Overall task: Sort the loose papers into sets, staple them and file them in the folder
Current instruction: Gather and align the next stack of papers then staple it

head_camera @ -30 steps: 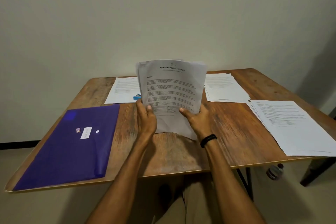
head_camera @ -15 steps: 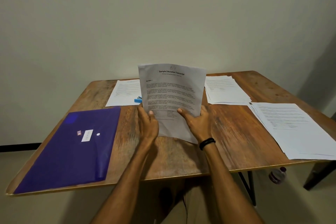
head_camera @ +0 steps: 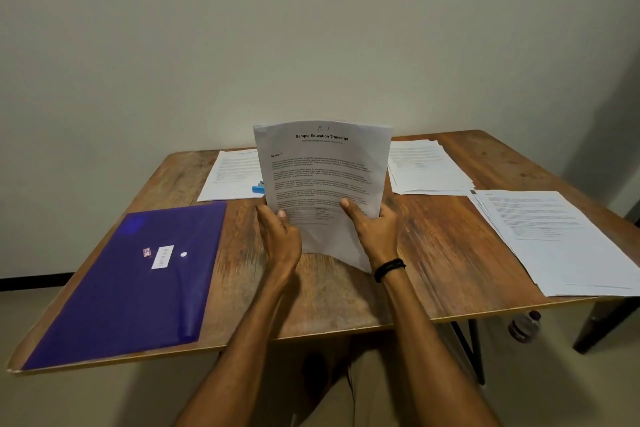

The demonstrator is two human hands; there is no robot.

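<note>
Head view: left hand point(head_camera: 280, 236) and right hand point(head_camera: 374, 236) both grip one paper set point(head_camera: 322, 170), fingers point(head_camera: 347, 206) curled round its lower side edges. The set stands upright, bottom edge on the tabletop point(head_camera: 433, 253) at centre. Likely step: squaring the sheets before stapling. Next move calls for the blue stapler point(head_camera: 258, 188), just behind-left. Purple folder point(head_camera: 131, 281) lies flat and closed at left; contents not visible. Three other paper stacks point(head_camera: 554, 236) lie unfiled.
</note>
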